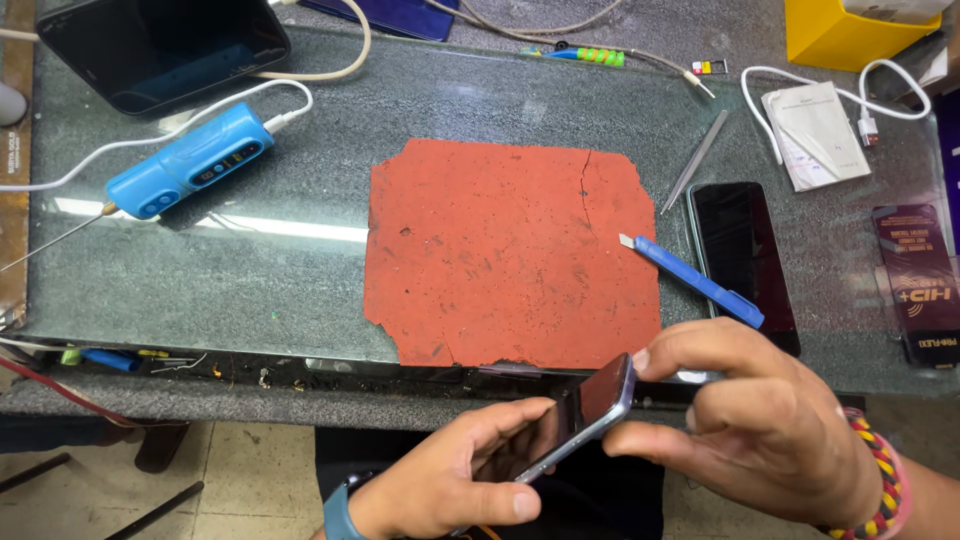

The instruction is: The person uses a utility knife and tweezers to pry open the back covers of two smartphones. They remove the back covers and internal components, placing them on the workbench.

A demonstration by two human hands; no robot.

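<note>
My left hand [450,478] cradles a smartphone [575,415] from below, thumb along its lower edge, at the near edge of the workbench. My right hand [765,425] pinches the phone's upper right corner between thumb and fingers. The phone is tilted, its dark screen facing up and left. Just beyond the hands lies a worn red mat [510,250] on the glass bench top [250,280]. A blue plastic pry tool [695,280] rests across the mat's right edge, close to my right hand.
A second dark phone [745,260] lies right of the mat, with metal tweezers [697,160] above it. A blue handheld device [190,160] with a white cable sits at left, a tablet [160,50] behind it. A yellow box [850,30], booklet [815,135] and dark packet [918,285] lie at right.
</note>
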